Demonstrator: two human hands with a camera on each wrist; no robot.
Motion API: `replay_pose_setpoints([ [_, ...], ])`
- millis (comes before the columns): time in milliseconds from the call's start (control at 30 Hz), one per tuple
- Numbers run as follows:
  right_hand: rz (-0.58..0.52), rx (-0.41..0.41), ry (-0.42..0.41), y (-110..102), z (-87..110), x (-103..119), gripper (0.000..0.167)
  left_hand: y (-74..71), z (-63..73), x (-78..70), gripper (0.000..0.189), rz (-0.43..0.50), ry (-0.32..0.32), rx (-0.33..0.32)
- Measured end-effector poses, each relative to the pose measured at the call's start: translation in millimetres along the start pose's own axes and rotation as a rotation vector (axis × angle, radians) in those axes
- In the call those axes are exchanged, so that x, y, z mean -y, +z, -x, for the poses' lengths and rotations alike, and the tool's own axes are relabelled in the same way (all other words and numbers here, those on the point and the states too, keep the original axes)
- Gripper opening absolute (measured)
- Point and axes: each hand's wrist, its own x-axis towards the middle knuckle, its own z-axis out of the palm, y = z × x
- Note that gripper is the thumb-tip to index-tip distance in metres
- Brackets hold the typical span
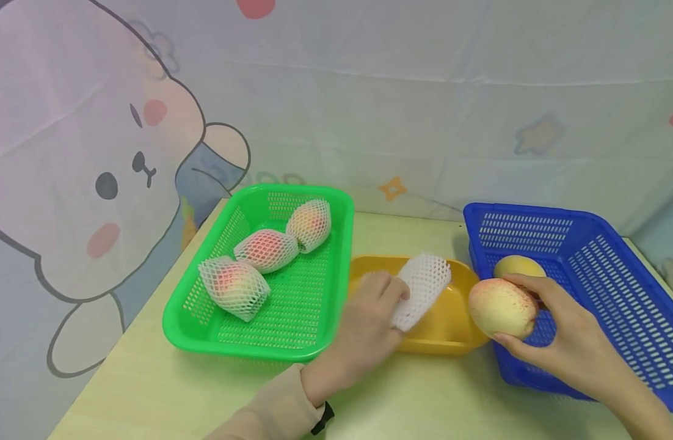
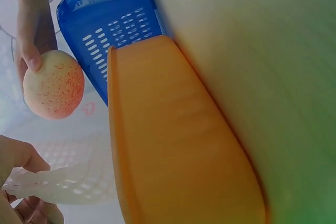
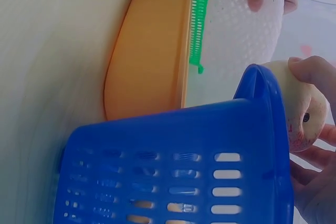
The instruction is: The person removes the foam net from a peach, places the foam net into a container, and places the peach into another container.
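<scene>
My left hand [image 1: 372, 315] pinches a white foam net sleeve [image 1: 422, 287] by its near end, above the yellow tray [image 1: 457, 349]. The sleeve looks flat, with nothing inside it that I can make out. In my right hand [image 1: 570, 342] is a bare peach [image 1: 501, 307], pale yellow with red speckles, gripped between thumb and fingers at the left rim of the blue basket [image 1: 617, 244]. Another peach [image 1: 519, 266] lies in that basket, partly hidden behind the held one. The left wrist view also shows the held peach [image 2: 55, 85] and the sleeve [image 2: 73, 182].
On the left stands a green basket [image 1: 344, 244]. Three peaches in foam nets lie in it: one in front [image 1: 234, 287], one in the middle [image 1: 267, 250] and one at the back [image 1: 310, 225]. A printed cloth [image 1: 369, 122] hangs behind the pale table [image 1: 408, 403].
</scene>
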Motion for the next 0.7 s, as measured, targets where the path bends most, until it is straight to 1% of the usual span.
replay_pose_setpoints([
  [100, 0.005, -0.005, -0.002, -1.3, 1.0, -1.7, 0.093, 3.6, -1.4, -2.6, 0.046, -0.006, -0.005, 0.030],
  [267, 0.008, -0.020, -0.002, -3.2, 1.8, -6.8, 0.093, 9.6, -4.3, -6.5, 0.040, -0.054, -0.014, 0.054],
  [433, 0.025, -0.015, -0.007, -4.5, 2.1, -9.8, 0.093, 19.2, -6.6, -8.1, 0.035, -0.112, -0.009, 0.080],
  [567, 0.035, -0.016, -0.017, -6.0, 2.2, -11.2, 0.093, 27.2, -9.7, -7.9, 0.032, -0.168, 0.023, 0.085],
  [700, 0.044, -0.016, -0.022, -6.9, 1.7, -13.6, 0.091, 35.1, -12.8, -8.5, 0.035, -0.224, 0.067, 0.060],
])
